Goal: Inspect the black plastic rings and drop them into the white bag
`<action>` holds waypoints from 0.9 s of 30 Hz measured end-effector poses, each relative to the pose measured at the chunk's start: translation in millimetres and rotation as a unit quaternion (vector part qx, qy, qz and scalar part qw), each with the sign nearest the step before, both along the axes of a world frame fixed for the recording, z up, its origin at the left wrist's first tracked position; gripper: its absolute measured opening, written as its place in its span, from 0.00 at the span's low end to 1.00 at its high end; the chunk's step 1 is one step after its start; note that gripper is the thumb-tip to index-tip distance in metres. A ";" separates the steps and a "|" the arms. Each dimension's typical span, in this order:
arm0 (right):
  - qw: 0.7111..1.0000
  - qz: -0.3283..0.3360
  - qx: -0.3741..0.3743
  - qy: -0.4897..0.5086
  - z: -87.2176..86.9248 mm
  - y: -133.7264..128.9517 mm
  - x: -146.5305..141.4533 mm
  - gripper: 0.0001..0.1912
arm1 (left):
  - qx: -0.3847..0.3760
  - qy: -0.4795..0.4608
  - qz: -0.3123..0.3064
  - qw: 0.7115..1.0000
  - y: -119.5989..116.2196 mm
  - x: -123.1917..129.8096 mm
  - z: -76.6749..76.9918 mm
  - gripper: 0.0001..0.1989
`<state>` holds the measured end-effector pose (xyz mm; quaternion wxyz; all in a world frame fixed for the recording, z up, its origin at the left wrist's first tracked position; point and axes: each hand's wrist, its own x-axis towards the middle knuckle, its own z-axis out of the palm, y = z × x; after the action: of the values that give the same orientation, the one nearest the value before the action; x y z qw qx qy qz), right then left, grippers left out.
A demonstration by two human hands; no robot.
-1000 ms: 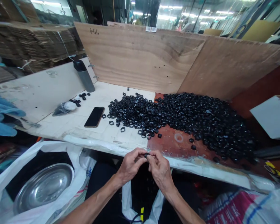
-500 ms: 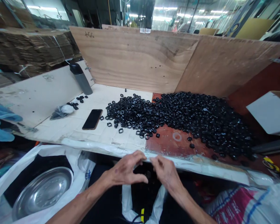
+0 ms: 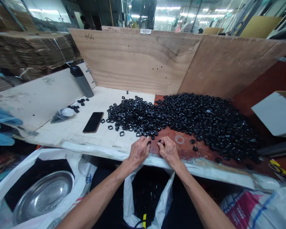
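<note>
My left hand (image 3: 140, 149) is closed at the table's front edge, its fingertips pinching a small black ring (image 3: 149, 143). Close beside it on the right, my right hand (image 3: 168, 149) pinches a small dark round piece (image 3: 159, 141), partly covered by the fingers. Just beyond both hands lies a heap of black plastic rings (image 3: 133, 113) on the pale board, running into a larger heap of small black round pieces (image 3: 205, 117) on the red surface. Below my wrists hangs an open white bag (image 3: 128, 203) with dark pieces inside.
A phone (image 3: 93, 122), a grey bottle (image 3: 84, 84) and a small plastic bag (image 3: 62, 114) stand or lie at the left. Wooden boards (image 3: 138, 60) wall the back. A metal bowl (image 3: 47, 194) sits in a white sack at lower left; a white box (image 3: 274, 113) is at right.
Both hands have moved up and forward from above the open bag to the table's front edge by the heaps. Each now pinches a small black piece.
</note>
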<state>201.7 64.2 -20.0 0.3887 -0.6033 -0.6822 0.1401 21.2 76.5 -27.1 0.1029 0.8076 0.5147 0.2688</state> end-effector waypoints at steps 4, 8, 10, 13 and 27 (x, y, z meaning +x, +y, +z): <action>0.975 0.014 -0.111 0.194 7.1 -8.5 -8.6 0.07 | 0.022 -0.032 -0.018 0.999 -2.4 -3.5 -1.7 0.09; 0.950 0.055 -0.108 0.288 9.8 -13.8 -21.2 0.12 | 0.005 -0.110 -0.050 0.993 -5.9 -5.7 3.8 0.13; 0.958 0.062 -0.098 0.263 9.7 -16.6 -24.9 0.11 | -0.036 -0.162 -0.076 0.983 -8.2 -7.0 6.8 0.15; 0.964 0.052 -0.088 0.246 9.0 -21.2 -26.3 0.10 | -0.100 -0.248 -0.106 0.958 -10.9 -8.9 8.0 0.16; 0.963 0.035 -0.075 0.256 4.3 -33.0 -20.2 0.11 | -0.108 -0.339 -0.178 0.918 -5.8 -16.3 12.3 0.09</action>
<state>181.5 31.2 -15.7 0.4983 -0.5507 -0.5684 0.3541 4.8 70.7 -14.7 0.4036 0.7305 0.3230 0.4462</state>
